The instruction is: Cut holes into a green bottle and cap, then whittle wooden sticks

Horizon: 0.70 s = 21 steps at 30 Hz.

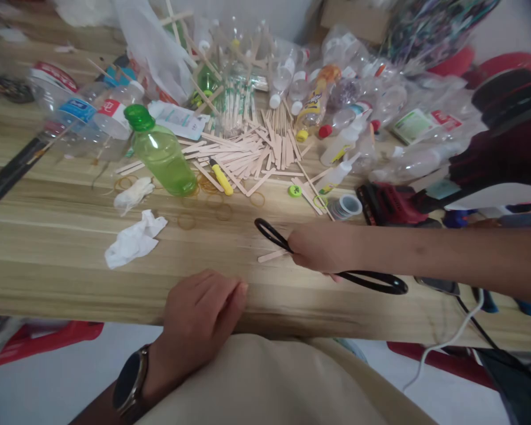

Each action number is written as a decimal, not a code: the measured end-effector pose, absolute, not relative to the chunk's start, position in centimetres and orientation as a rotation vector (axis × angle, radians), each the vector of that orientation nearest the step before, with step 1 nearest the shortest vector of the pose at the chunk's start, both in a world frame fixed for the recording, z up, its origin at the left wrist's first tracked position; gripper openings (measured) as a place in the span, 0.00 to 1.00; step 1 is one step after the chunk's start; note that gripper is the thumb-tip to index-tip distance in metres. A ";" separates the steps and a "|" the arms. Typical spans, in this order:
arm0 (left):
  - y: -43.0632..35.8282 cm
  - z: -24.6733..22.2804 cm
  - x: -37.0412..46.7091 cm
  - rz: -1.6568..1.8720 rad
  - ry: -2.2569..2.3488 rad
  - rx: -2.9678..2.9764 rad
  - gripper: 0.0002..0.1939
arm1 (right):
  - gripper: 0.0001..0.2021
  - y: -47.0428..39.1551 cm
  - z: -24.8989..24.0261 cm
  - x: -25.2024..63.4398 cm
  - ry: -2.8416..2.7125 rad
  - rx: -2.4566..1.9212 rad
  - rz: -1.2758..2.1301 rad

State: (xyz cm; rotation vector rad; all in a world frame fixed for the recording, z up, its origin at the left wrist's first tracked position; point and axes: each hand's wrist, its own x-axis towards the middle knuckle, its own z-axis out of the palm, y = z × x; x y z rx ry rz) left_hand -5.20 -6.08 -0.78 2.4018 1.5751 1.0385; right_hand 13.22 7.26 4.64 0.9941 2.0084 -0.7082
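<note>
My right hand (321, 245) is closed around what look like black-handled scissors (374, 282). One black loop sticks out to the upper left of my fist and another to the lower right; the blades are hidden. Beneath that hand a wooden craft stick (271, 256) lies on the table. My left hand (206, 307) rests at the table's front edge with its fingers curled in, and nothing shows in it. Beyond it lie a crumpled white tissue (135, 239) and several rubber bands (186, 221). A yellow utility knife (221, 177) lies beside the green bottle (163, 150).
A pile of craft sticks (239, 153) spreads across the table's middle. Clear plastic bottles (283, 77) crowd the back. White glue bottles (336, 177) and a small cup (346, 206) stand right of centre. A red-and-black power tool (393, 203) and a white cable (451, 339) are at right.
</note>
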 end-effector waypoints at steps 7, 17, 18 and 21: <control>-5.0 -0.7 -4.5 0.942 1.699 2.382 0.08 | 0.22 6.9 5.0 16.6 2.086 1.071 -0.876; -0.8 2.2 -2.7 0.497 1.499 2.198 0.13 | 0.06 2.7 6.1 17.4 2.603 1.017 0.138; -0.6 2.5 -2.6 0.473 1.415 2.149 0.13 | 0.07 2.3 6.0 17.7 2.647 1.005 0.200; -0.5 2.8 -2.3 0.484 1.248 2.059 0.13 | 0.10 1.2 5.5 18.2 2.861 0.953 0.438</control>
